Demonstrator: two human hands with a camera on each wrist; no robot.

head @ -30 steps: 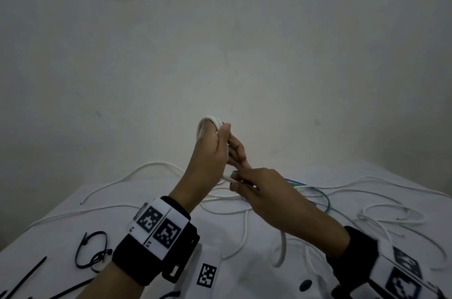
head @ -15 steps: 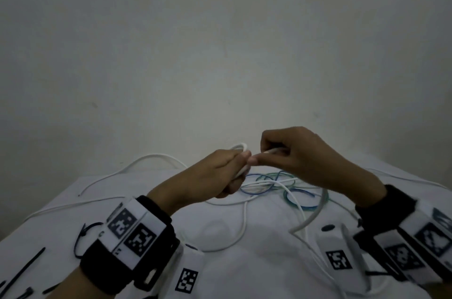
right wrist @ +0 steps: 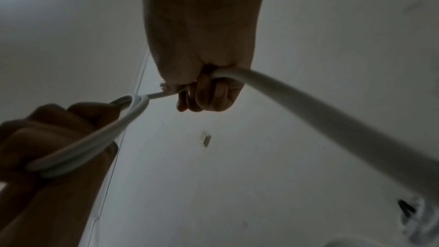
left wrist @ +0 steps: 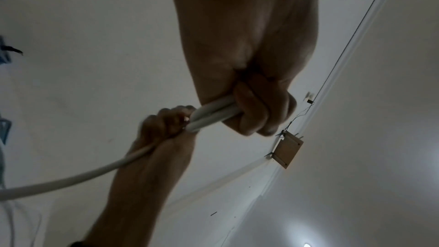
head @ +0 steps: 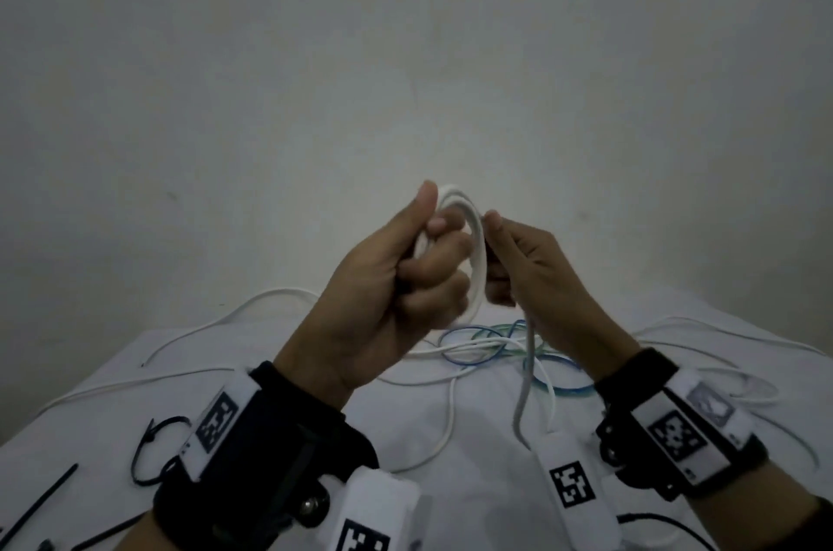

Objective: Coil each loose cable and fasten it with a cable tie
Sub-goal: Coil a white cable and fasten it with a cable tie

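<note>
loose cables (head: 478, 352) strewn mid-table, black cable ties (head: 153, 451) at left, bare cloth between

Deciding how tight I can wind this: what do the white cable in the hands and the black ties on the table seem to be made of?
White cable: seemingly a smooth, matte plastic or rubbery jacket; it bends into tight loops without kinking in the left hand, while the right hand feeds it. Black ties: probably thin plastic strips, one curled into a loop; too dim to judge the finish.

Head view looks forward and down from close behind both wrists. Both wrist views face upward, close under each fist. All share the white cable (head: 475, 253).
</note>
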